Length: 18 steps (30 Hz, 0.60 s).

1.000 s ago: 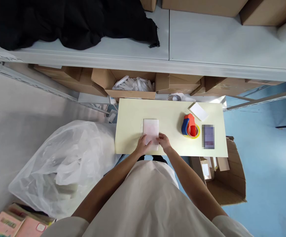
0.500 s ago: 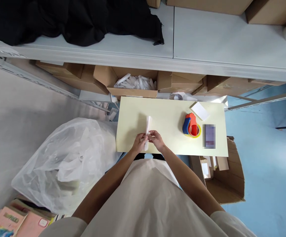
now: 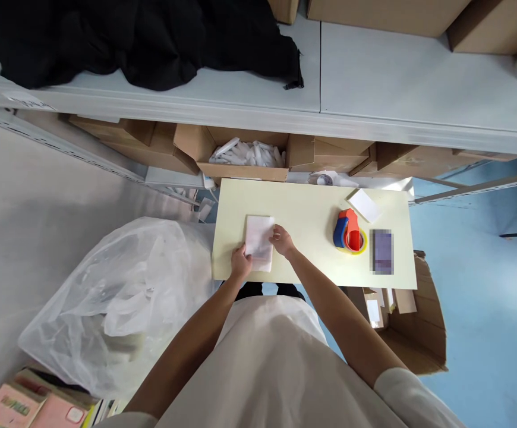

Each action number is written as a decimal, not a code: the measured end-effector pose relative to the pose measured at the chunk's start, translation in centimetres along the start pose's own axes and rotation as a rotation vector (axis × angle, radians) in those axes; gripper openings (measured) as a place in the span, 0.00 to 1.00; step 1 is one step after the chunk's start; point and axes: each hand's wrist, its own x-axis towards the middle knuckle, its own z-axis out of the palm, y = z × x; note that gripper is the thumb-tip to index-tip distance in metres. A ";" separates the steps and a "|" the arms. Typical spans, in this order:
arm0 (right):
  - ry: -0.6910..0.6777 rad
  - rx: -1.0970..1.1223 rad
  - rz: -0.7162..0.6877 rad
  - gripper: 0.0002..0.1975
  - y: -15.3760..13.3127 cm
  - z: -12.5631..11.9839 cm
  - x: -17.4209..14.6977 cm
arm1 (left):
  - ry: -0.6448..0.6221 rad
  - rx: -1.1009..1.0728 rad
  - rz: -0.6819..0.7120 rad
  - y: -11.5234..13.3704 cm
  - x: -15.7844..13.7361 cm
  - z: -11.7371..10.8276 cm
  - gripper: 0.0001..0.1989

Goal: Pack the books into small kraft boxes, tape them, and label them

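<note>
A flat, whitish-pink rectangular packet lies on or just over the pale yellow table, its broad face up. Whether it is paper or thin plastic I cannot make out. My left hand grips its lower left edge, thumb on top. At the upper right edge, my right hand pinches the packet with bent fingers. The red and blue tape dispenser, holding a yellow-edged roll, stands to the right of my right hand, apart from it.
A white card stack and a pixelated rectangle lie at the table's right. Behind, a cardboard box holds white pieces under a grey shelf. A big clear plastic bag bulges at left; an open carton stands right.
The packet was upright, edge-on between both hands; now it is laid flat with its face showing. My hands have moved apart to its two sides. The view has shifted slightly.
</note>
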 end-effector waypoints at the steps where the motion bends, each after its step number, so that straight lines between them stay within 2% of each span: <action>1: 0.001 -0.016 0.001 0.23 0.0 0.4 0.1 | 0.010 0.010 0.008 0.0 0.0 0.1 0.25; 6: 0.045 -0.127 0.022 0.17 0.6 1.3 -1.0 | 0.068 0.039 0.042 0.0 -0.2 0.7 0.25; 11: 0.060 -0.241 0.007 0.24 1.0 1.9 -2.6 | 0.076 0.017 0.036 0.2 0.1 0.6 0.25; 14: 0.039 -0.269 -0.015 0.26 -0.1 2.9 -1.4 | 0.098 -0.014 0.032 0.4 1.6 -0.4 0.25; 18: 0.029 -0.297 -0.085 0.24 -3.3 4.9 2.6 | 0.131 -0.075 0.029 0.8 6.1 -2.7 0.23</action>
